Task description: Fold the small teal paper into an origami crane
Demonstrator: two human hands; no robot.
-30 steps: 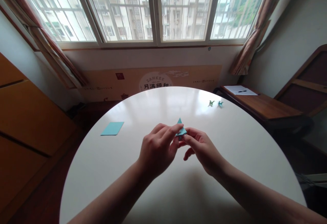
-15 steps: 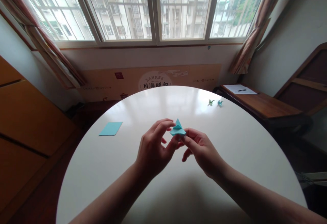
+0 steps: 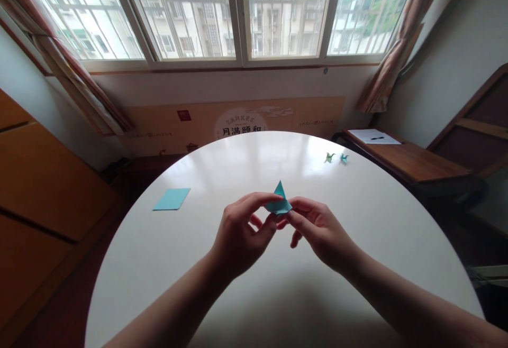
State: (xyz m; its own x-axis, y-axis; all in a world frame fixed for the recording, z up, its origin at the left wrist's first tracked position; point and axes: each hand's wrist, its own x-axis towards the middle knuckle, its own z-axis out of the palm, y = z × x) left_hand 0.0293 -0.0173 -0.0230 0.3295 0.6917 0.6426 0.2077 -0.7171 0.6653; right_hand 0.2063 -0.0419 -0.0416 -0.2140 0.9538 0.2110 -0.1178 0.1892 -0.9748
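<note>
A small folded piece of light-blue paper (image 3: 279,202) with a pointed tip is held above the round white table (image 3: 357,242). My left hand (image 3: 240,234) pinches its left side between thumb and forefinger. My right hand (image 3: 319,229) pinches its right side, the other fingers curled beneath. Both hands meet at the paper, over the middle of the table.
A flat light-blue sheet of paper (image 3: 172,199) lies on the table at the left. Two tiny folded paper cranes (image 3: 335,157) stand at the far right. A brown side table (image 3: 408,160) with a white paper and pen is beyond, under the window.
The folded flap that stood spread half a second ago is now pressed flatter into a pointed shape. My hands stayed at the same spot; the view shifted slightly.
</note>
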